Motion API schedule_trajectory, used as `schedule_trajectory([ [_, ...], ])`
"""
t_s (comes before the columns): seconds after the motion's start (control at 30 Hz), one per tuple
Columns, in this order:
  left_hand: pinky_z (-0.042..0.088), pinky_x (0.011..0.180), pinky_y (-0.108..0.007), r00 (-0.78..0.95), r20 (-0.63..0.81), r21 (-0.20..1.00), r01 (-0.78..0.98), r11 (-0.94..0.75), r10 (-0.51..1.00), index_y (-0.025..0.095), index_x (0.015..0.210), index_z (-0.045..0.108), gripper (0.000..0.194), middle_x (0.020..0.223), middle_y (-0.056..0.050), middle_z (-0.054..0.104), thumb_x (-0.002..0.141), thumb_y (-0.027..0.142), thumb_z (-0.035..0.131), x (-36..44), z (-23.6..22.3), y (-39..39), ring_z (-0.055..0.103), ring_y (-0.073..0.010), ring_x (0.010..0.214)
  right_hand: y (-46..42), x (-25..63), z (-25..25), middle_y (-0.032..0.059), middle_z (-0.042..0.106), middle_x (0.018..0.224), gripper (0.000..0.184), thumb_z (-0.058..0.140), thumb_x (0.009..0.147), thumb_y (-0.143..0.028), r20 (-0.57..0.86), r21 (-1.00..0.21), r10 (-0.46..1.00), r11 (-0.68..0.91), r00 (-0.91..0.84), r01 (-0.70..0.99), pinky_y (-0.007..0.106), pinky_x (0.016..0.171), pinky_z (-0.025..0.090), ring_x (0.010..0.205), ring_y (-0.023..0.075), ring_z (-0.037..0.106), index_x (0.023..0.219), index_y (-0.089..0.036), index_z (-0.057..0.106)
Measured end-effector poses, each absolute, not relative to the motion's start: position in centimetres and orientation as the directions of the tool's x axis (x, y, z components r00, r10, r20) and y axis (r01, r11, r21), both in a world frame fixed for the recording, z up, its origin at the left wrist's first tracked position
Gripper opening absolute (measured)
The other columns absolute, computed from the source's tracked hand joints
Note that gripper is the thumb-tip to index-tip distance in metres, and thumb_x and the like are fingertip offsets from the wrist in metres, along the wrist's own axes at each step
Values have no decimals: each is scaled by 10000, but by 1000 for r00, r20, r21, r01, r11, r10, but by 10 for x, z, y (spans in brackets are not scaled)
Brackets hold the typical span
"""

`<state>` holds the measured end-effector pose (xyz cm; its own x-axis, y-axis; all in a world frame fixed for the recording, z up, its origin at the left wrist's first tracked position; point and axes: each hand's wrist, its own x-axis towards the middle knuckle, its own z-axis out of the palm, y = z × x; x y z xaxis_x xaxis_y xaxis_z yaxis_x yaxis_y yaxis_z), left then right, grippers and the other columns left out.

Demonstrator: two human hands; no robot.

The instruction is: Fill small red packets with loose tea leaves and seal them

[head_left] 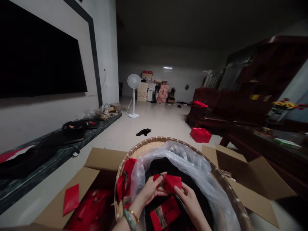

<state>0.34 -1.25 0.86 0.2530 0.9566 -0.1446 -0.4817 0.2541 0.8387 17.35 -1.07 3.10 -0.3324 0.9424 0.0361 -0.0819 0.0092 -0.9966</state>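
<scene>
Between both hands is a small red packet (pixel 172 182) with a patterned band, held above a round woven basket (pixel 154 140). My left hand (pixel 154 187) grips its left end, thumb on top. At the right end, my right hand (pixel 186 194) pinches the edge. Below them, another red packet (pixel 166 213) with a picture band lies on dark material (pixel 161 165) inside the basket. Clear plastic sheeting (pixel 192 160) lines much of the basket. More red packets (pixel 126 176) are tucked along its left inner side.
A cardboard box (pixel 103 158) with red packets stands at the left, one loose packet (pixel 71 199) on its flap. Another open box (pixel 250 173) is at the right. Beyond are a red box (pixel 201 134), black cloth (pixel 143 132) and a white fan (pixel 133 96).
</scene>
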Motion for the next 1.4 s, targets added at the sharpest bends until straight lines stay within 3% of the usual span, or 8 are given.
schedule_trajectory([
  [0.2, 534, 655, -357, 286, -185, 859, -418, 297, 940, 135, 1176, 583, 604, 916, -143, 696, 780, 584, 507, 2, 6, -9, 681, -208, 702, -8, 170, 20, 125, 698, 961, 560, 602, 691, -608, -123, -974, 906, -188, -406, -124, 431, 919, 407, 964, 298, 618, 994, -146, 692],
  [0.47, 524, 681, -360, 231, -211, 918, -288, 274, 950, 98, 1134, 618, 669, 817, -126, 705, 749, 632, 500, 4, 13, -2, 670, -217, 723, -15, 169, 20, 146, 679, 1024, 563, 577, 748, -572, -70, -896, 869, -270, -489, -352, 450, 934, 388, 1011, 295, 605, 1094, -132, 643],
  [0.7, 497, 777, -328, 131, -131, 980, -132, 148, 983, 113, 1072, 639, 574, 883, -92, 712, 746, 575, 546, 5, 6, 3, 652, -216, 866, -11, 183, 26, 110, 705, 931, 546, 513, 773, -612, -46, -944, 878, -194, -476, -267, 446, 937, 379, 975, 264, 615, 959, -128, 683],
  [0.87, 513, 695, -349, 136, -133, 984, -101, 147, 982, 100, 862, 664, 605, 716, -69, 706, 722, 664, 494, 4, -1, 5, 652, -208, 683, -7, 189, 21, 103, 712, 836, 536, 509, 769, -620, -74, -924, 867, -245, -493, -292, 435, 893, 415, 912, 257, 637, 876, -125, 686],
  [1.03, 497, 785, -367, -90, 61, 994, 94, -52, 994, 130, 1107, 601, 640, 1006, -136, 682, 800, 642, 370, -1, 1, 0, 639, -238, 926, 0, 192, 13, 86, 705, 754, 538, 498, 774, -620, -127, -919, 903, -262, -410, -293, 407, 883, 424, 840, 236, 649, 817, -117, 683],
  [1.13, 347, 993, -451, 60, 477, 729, 531, -433, 877, 188, 1277, 483, 621, 1296, -134, 526, 748, 498, 577, 0, 5, -7, 449, -280, 1216, 2, 187, 17, 72, 708, 771, 525, 510, 772, -610, -101, -933, 909, -227, -404, -278, 406, 901, 408, 821, 219, 644, 841, -120, 685],
  [1.23, 304, 998, -491, 378, 510, 382, 705, -597, 772, 188, 1325, 428, 655, 1323, -127, 502, 713, 268, 648, 5, 6, -10, 390, -311, 1245, 2, 176, 28, 58, 709, 827, 518, 501, 777, -606, -70, -962, 897, -177, -437, -210, 404, 914, 397, 830, 205, 635, 891, -135, 685],
  [1.4, 416, 886, -441, 302, 493, 371, 776, -511, 816, 183, 1257, 478, 579, 1172, -107, 593, 695, 168, 618, 1, -1, -1, 510, -280, 1055, 11, 172, 40, 72, 708, 791, 588, 423, 797, -635, -57, -992, 911, -99, -409, -82, 400, 903, 409, 821, 211, 641, 859, -117, 694],
])
